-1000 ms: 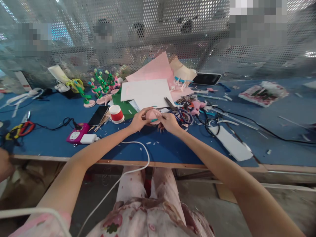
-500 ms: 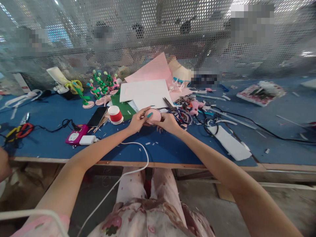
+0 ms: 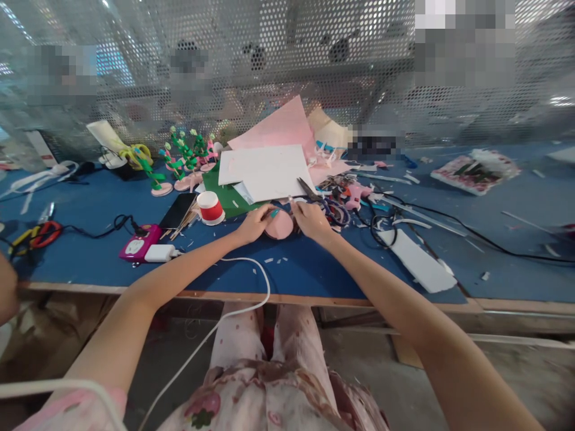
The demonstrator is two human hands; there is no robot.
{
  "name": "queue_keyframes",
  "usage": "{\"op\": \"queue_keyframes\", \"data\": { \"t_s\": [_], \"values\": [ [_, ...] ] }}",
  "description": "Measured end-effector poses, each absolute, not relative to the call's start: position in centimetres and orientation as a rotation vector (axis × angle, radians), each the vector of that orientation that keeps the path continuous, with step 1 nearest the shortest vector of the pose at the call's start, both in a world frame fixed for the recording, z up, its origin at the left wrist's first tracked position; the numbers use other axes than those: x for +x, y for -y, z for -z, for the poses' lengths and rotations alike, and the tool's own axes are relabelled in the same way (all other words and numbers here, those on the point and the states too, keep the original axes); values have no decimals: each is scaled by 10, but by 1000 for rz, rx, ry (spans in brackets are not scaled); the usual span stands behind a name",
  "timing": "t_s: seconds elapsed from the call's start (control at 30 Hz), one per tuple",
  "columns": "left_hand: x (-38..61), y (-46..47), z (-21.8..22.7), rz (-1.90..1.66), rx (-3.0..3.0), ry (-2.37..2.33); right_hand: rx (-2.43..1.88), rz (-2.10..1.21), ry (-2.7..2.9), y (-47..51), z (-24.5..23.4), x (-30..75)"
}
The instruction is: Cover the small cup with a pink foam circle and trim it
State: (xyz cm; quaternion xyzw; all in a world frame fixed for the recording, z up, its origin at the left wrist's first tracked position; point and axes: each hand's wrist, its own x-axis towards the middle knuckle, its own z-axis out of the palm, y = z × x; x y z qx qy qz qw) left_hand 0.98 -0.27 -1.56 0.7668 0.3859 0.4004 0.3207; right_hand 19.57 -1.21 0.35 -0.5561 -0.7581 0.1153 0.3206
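Note:
Over the front middle of the blue table, a round pink disc lies flat side up, its edge pinched by my left hand. A teal-painted thumbnail rests on the disc's upper left rim. My right hand is just to the right of the disc, apart from its face, with thumb and forefinger pinched together. Something small and pale may be at those fingertips; it is too small to name. Scissors with open blades and dark blue handles lie just behind my right hand. A white board lies beyond both hands.
Left of my hands are a red-banded spool, a dark phone, a purple power adapter and small green-stemmed flower models. To the right are a pink glue gun, paper scraps and a white strip. A white cable crosses the front edge.
My right hand has let go of the pink disc and moved slightly up, its fingers now pinched. The disc has lowered a little and shows more of its face. My left hand still holds it.

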Motion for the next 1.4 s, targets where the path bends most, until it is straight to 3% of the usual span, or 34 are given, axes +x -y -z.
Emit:
{"op": "queue_keyframes", "data": {
  "t_s": [0.3,0.53,0.93,1.07,1.23,1.4],
  "values": [
    [-5,-5,19,-1196,2046,-1558,-1461,-210,2074,18,-7,194],
    [-2,0,17,-1024,2396,-1560,-1446,-103,2088,20,-7,192],
    [-2,-4,24,-1164,2160,-1537,-1449,51,2045,21,-4,190],
    [1,2,14,-988,2155,-1687,-1499,127,1951,19,-5,192],
    [5,11,-1,-495,2154,-1866,-1712,336,1715,6,-8,214],
    [6,13,-3,-396,2229,-1864,-1837,28,1910,-9,2,234]
  ]
}}
